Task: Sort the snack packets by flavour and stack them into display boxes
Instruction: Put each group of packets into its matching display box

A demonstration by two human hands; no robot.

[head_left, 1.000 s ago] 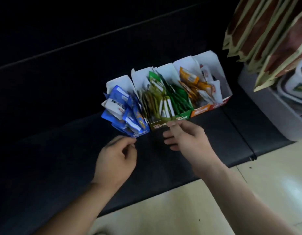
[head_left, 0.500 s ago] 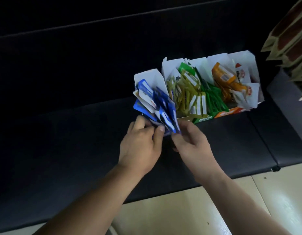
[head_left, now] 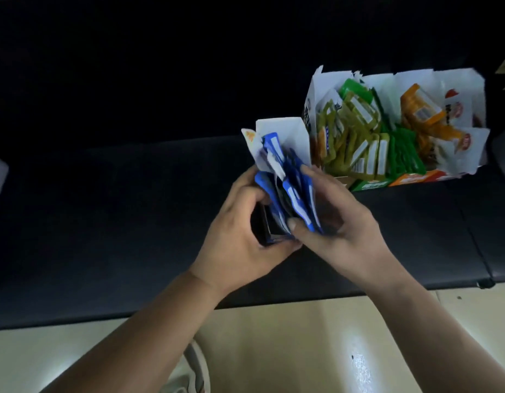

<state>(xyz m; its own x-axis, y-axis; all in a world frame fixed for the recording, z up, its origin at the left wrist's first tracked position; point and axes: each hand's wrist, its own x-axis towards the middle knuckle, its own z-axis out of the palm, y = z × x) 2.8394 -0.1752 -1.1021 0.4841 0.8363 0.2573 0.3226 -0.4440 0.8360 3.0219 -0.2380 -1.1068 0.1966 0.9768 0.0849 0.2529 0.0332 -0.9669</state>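
Left hand (head_left: 240,239) has a tight grip on the box (head_left: 285,131), right hand (head_left: 342,225) on its blue packets (head_left: 292,194), near boxes of green packets (head_left: 356,131) and orange packets (head_left: 421,112) on the dark worktop (head_left: 103,211).

A box (head_left: 282,131) with packets (head_left: 291,191) standing in it is held between the left hand (head_left: 240,236) and right hand (head_left: 339,222), over the surface (head_left: 132,208). To its right and further back, a row of filled boxes (head_left: 410,80) stands on that surface.

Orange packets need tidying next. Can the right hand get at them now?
Probably not at once: the right hand grips the blue packets. The orange packets lie uncovered, so once freed it likely could.
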